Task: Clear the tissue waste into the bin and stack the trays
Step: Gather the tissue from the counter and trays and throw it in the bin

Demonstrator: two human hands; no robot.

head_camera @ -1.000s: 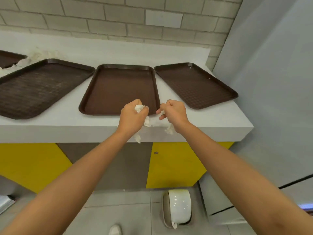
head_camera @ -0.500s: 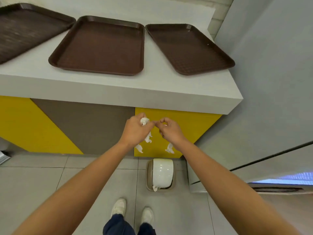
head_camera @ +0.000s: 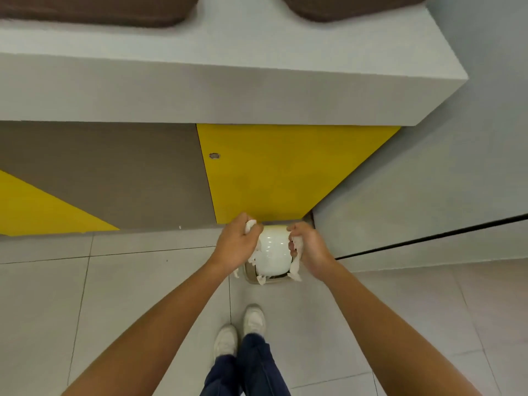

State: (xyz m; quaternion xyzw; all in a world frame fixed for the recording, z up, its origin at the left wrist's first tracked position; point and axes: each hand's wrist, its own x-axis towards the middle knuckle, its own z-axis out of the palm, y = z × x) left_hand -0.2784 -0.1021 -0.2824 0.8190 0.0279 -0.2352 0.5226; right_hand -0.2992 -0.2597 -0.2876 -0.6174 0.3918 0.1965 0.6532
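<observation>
Compared with half a second ago, both hands are sitting much lower, down on either side of the bin (head_camera: 271, 250), where before they were hanging in front of the yellow cabinet panel (head_camera: 285, 172). The view is also tipping further down, so only the near edges of a brown tray (head_camera: 114, 12) and a second tray (head_camera: 343, 10) are showing on the counter (head_camera: 228, 81).

The left hand (head_camera: 235, 244) is curling its fingers around a crumpled tissue (head_camera: 251, 225), one end poking up past the thumb and ragged strips dangling below the palm. The right hand (head_camera: 310, 247) is gripping a second tissue wad (head_camera: 297, 264), its torn tail trailing down beside the bin.

The bin is standing on the floor (head_camera: 114, 281) against the cabinet base, between the two hands. It has a glossy white domed lid over a dull tan rim, with a tissue scrap (head_camera: 261, 279) hanging at the lid's near edge. The tissue looks soft and shredded. The trays are dark with rounded corners, the counter is a thick, matte pale-grey slab, and the floor is laid in large grey tiles.
</observation>
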